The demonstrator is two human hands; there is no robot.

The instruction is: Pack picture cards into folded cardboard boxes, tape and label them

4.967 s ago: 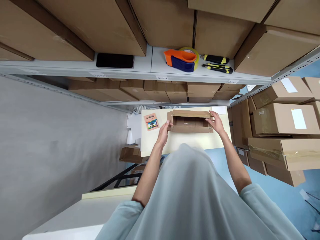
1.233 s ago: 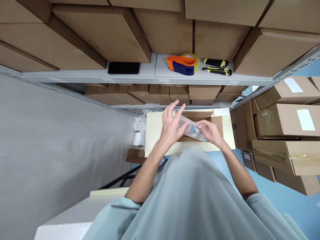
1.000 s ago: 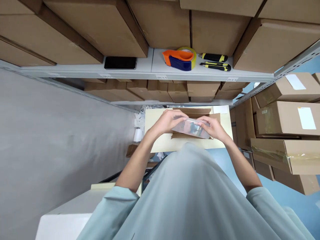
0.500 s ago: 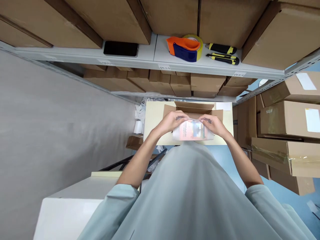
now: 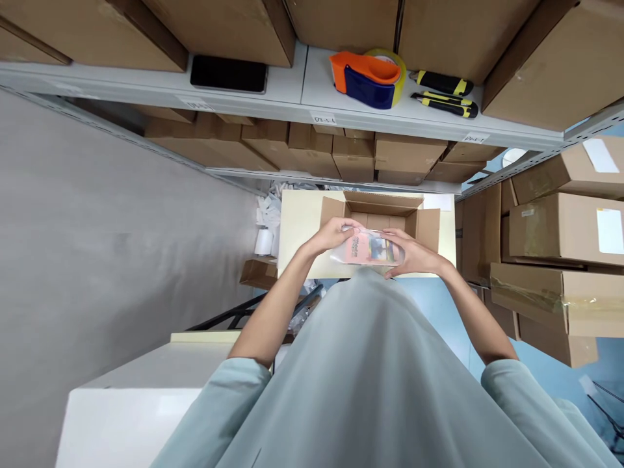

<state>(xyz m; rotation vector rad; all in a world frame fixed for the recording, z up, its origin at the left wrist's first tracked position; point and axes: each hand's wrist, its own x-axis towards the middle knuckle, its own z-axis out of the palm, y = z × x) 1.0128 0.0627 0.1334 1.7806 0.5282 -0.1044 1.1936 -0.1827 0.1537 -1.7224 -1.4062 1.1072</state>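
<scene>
A pink book [image 5: 359,249] with a picture on its cover sits inside a clear plastic bag [image 5: 340,255], held just in front of my body. My left hand [image 5: 336,235] pinches the bag's upper left edge. Around the right end of the bagged book, my right hand [image 5: 412,253] is wrapped, thumb at the top and fingers toward the lower edge. Directly behind the book stands an open cardboard box [image 5: 383,203], its flaps spread; my hands and the book hide part of its inside.
The box rests on a cream table [image 5: 298,224]. Above it, a metal shelf [image 5: 287,97] carries a phone [image 5: 229,74], a tape dispenser [image 5: 366,79] and utility knives [image 5: 446,94]. Stacked cartons [image 5: 570,224] stand at the right, a grey wall [image 5: 97,247] at the left.
My right hand has shifted from pinching the bag's top edge to gripping its right end. My left hand still pinches the upper left. The view has tilted slightly.
</scene>
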